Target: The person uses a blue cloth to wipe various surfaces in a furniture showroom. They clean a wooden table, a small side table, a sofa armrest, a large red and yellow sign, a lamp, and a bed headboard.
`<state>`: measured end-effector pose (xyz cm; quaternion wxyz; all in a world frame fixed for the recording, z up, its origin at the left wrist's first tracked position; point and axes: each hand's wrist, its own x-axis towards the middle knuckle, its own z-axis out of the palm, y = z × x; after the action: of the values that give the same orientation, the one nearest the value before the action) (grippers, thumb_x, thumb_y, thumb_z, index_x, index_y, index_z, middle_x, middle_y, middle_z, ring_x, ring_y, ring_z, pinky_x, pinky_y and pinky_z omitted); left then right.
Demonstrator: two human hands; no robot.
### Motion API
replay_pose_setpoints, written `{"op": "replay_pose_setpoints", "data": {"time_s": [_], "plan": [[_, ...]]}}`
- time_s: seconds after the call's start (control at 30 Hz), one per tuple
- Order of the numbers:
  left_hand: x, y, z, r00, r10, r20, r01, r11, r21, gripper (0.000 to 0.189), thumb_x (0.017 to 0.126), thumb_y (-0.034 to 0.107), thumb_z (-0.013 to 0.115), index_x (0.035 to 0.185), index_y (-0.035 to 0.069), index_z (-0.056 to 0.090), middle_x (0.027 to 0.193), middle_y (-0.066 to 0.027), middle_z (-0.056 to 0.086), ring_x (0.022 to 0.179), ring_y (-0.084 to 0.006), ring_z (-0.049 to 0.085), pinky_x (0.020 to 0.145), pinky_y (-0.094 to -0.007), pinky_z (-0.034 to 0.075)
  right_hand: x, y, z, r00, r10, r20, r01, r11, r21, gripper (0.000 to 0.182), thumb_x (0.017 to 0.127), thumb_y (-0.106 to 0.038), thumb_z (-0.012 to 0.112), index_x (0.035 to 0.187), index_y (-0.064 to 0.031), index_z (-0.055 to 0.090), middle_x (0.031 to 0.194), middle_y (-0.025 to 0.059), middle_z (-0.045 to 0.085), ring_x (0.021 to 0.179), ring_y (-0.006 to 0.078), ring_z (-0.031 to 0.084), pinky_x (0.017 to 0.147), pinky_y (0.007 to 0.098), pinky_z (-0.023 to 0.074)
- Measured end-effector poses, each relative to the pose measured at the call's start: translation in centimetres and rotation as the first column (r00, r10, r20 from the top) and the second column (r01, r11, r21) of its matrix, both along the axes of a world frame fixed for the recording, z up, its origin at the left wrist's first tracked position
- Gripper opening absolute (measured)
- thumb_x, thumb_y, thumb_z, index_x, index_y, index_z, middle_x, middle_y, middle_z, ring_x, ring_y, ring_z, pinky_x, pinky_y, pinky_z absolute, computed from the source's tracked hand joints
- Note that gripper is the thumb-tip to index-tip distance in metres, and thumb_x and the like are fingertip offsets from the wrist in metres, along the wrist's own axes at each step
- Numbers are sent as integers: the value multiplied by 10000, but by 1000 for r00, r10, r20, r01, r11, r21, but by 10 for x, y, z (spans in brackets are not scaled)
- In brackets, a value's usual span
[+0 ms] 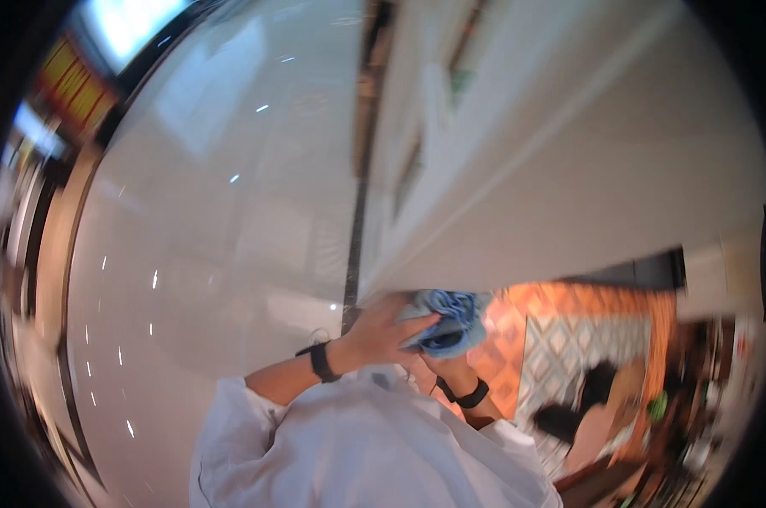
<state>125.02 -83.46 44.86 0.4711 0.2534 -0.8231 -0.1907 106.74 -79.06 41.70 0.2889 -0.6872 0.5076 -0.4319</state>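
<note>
A crumpled blue cloth (454,320) is bunched in front of my body at waist height. My left hand (376,330) holds it from the left, with fingers laid over its near side. Beneath its lower right part is my right hand (443,365), mostly hidden by the cloth. Both wrists carry dark bands. The cloth's folds and the fingers are somewhat blurred.
A glossy pale tiled floor (217,254) spreads to the left. Close on the right stands a large pale wall or panel (580,178). Beyond it lies orange patterned flooring (503,324) with a diamond-patterned mat (548,343). Blurred dark shapes (573,406) there are unclear.
</note>
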Motion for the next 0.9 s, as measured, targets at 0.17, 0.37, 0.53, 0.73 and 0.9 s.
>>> {"op": "replay_pose_setpoints", "data": {"time_s": [0.17, 0.37, 0.53, 0.73, 0.9], "plan": [[22, -12, 5, 983, -173, 65, 167, 982, 89, 727, 610, 242, 810, 1287, 195, 548, 1162, -241, 541, 967, -408, 580, 781, -464, 501, 35, 3, 71, 983, -172, 71, 170, 985, 34, 552, 650, -202, 750, 1149, -37, 581, 1138, 167, 599, 1021, 357, 578, 899, 422, 456], [44, -32, 7, 958, -284, -37, 283, 959, -26, 671, 563, 186, 816, 1187, 80, 592, 1129, -224, 573, 967, -412, 596, 770, -452, 518, 52, 8, 52, 965, -258, 35, 260, 947, -191, 679, 652, -316, 757, 1220, -29, 518, 1185, 179, 558, 1084, 390, 536, 967, 465, 396], [52, -27, -23, 962, -250, 109, 252, 968, -9, 729, 641, 166, 814, 1241, -13, 441, 1075, -200, 608, 946, -418, 613, 823, -459, 500, 55, 8, 1, 949, -314, -39, 294, 922, -253, 678, 654, -360, 776, 1183, -23, 518, 1038, 189, 564, 935, 392, 566, 825, 466, 454], [29, -6, -37, 809, -422, 408, 223, 864, 452, 791, 733, 154, 730, 1359, -61, 298, 1265, -293, 456, 1158, -452, 481, 973, -474, 409, 29, 22, -56, 966, -257, -23, 255, 941, 222, 568, 710, -302, 734, 1156, -22, 523, 1049, 232, 582, 961, 403, 577, 840, 441, 475], [-44, 3, -43, 800, -475, 366, 233, 808, 541, 755, 770, 141, 686, 1379, -68, 292, 1310, -297, 424, 1199, -427, 457, 1030, -437, 362, -50, 44, -34, 961, -268, 67, 233, 917, 322, 540, 722, -293, 712, 1133, -1, 519, 1038, 251, 596, 970, 411, 577, 854, 446, 470]]}}
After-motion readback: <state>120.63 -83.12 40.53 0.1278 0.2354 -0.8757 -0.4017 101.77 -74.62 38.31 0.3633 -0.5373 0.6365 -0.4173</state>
